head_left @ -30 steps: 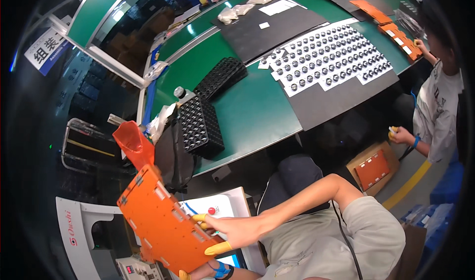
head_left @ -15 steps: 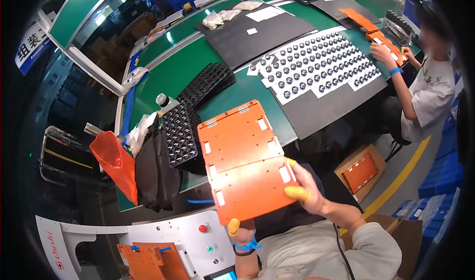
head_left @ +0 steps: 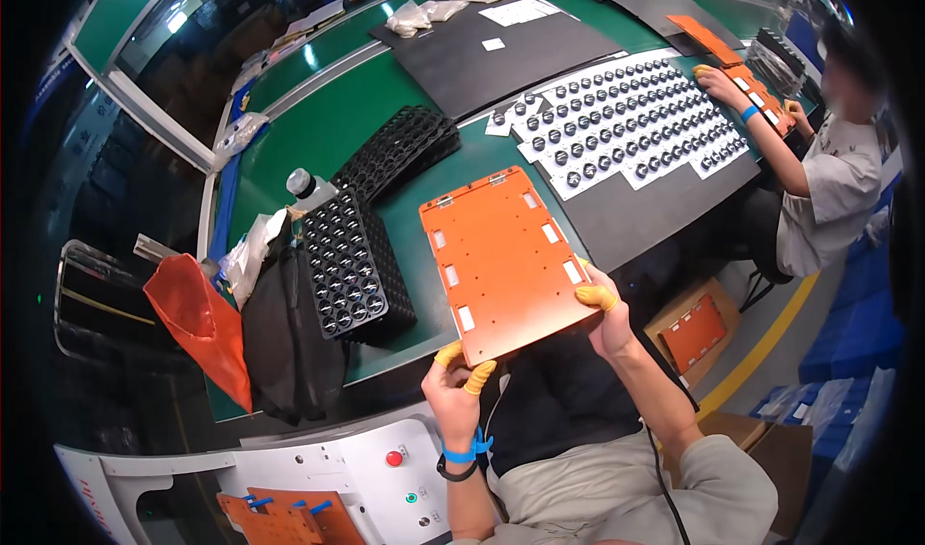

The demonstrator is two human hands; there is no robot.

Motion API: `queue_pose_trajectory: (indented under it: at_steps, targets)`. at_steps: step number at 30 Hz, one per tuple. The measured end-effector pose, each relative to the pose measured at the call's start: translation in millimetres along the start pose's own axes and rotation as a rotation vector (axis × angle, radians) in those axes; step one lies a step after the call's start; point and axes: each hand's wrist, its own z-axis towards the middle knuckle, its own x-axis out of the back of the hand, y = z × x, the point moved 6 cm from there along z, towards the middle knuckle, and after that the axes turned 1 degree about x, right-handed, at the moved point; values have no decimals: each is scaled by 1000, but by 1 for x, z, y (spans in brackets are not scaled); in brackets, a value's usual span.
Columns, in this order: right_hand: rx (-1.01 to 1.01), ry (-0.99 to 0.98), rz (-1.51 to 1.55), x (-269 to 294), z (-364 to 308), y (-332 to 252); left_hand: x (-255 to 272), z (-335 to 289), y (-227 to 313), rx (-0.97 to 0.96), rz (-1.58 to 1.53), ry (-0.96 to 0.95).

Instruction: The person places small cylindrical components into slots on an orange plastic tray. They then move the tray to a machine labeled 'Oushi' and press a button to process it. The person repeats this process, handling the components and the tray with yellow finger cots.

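A flat orange panel (head_left: 511, 265) with small holes, white rectangular patches along its sides and hinge-like metal fittings at its far edge is held in front of me. Its far part overlaps the green table. My left hand (head_left: 457, 391), with yellow finger cots and a blue wrist strap, pinches the near left corner. My right hand (head_left: 607, 316), also in yellow finger cots, grips the near right edge, its thumb on top. The panel's underside and the fingers beneath it are hidden.
Black trays of round parts (head_left: 347, 265) stand left of the panel, beside a bottle (head_left: 310, 188) and an orange bag (head_left: 198, 323). Rows of black knobs on white sheets (head_left: 626, 121) lie at right. A co-worker (head_left: 829, 169) handles another orange panel (head_left: 761, 97). A white machine (head_left: 337, 468) stands near left.
Both hands have moved the panel forward over the table, to the right. The crease across its middle no longer shows. My left hand has come further into view at its corner.
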Motion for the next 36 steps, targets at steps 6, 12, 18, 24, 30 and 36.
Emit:
queue_pose_trajectory:
  at_steps: [6,12,18,24,30,36]
  targets:
    - [158,76,-447,-2,23,-8,1,25,19,-189,299,78]
    - [728,-82,-1585,-42,24,-45,-9,36,29,-426,739,135]
    - [707,-313,-1818,-47,37,-37,-20,37,28,-420,843,209]
    - [873,-472,-1950,-55,45,-36,-18,40,29,-399,782,209]
    - [944,-663,-2225,-75,41,-40,-16,43,33,-401,709,203]
    - [1033,-669,-2239,-69,39,-22,-13,39,31,-367,753,220]
